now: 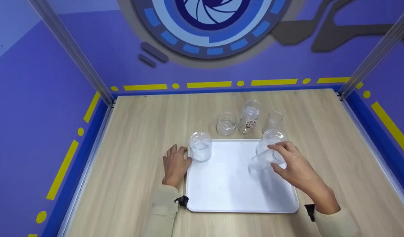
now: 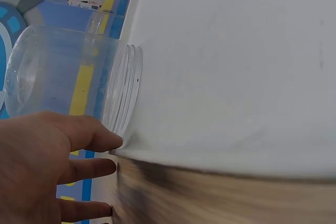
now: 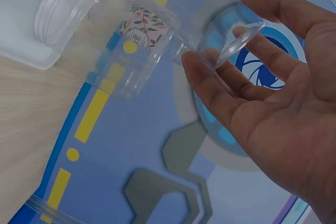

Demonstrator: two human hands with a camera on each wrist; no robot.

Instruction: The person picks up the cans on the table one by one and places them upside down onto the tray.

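Note:
My right hand (image 1: pixel 294 168) pinches one end of a clear, narrow cylindrical container (image 1: pixel 266 160), tilted above the right half of a white tray (image 1: pixel 228 187). In the right wrist view, thumb and fingers lie round the base of that container (image 3: pixel 210 19). Just behind it a wider clear jar (image 1: pixel 272 135) stands at the tray's back right corner. At the back left corner another clear jar (image 1: pixel 200 148) stands upside down, its threaded rim on the tray in the left wrist view. Beside that jar, my left hand (image 1: pixel 176 163) rests by the tray's left edge, fingers loosely bent, gripping nothing.
Behind the tray stand a low clear glass container (image 1: pixel 226 125), a tall clear jar with a floral label (image 1: pixel 250 120) and a small clear glass (image 1: pixel 275 119). Purple panels (image 1: pixel 221 74) enclose the wooden table (image 1: pixel 139 121) at the back and sides.

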